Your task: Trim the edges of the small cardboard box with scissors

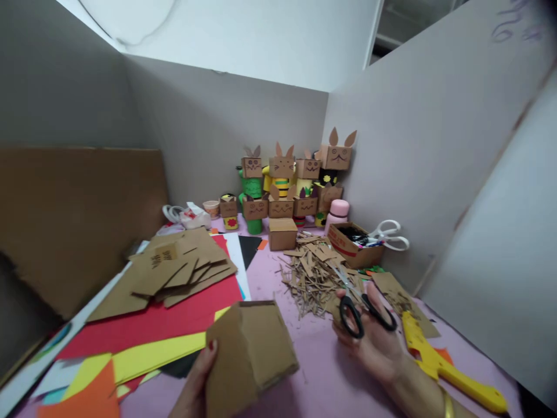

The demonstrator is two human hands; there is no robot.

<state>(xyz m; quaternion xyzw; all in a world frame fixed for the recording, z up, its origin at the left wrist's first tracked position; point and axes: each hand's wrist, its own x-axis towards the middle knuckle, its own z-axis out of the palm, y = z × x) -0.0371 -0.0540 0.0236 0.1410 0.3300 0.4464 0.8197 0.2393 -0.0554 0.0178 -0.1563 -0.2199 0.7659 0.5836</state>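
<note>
Cardboard box (237, 360), low centre: gripping by its side with left hand (199, 371); holding black-handled scissors (347, 301) loosely in right hand (369, 345), palm up. Beyond, noting open red-printed carton (369, 257) beside cardboard scraps (310, 276), containing white-handled scissors (379, 234), pens (364, 245), black tangle (354, 234).

The left hand (201, 371) grips a cardboard box (248, 354); the right hand (376, 345), palm up, holds scissors (368, 303) — blades pointing toward a heap of scraps (308, 273). A yellow glue gun (435, 363) lies near the right wrist. Cardboard pieces (174, 270) cover part of some red paper (174, 319) — animal figures (281, 207) stand behind.
</note>
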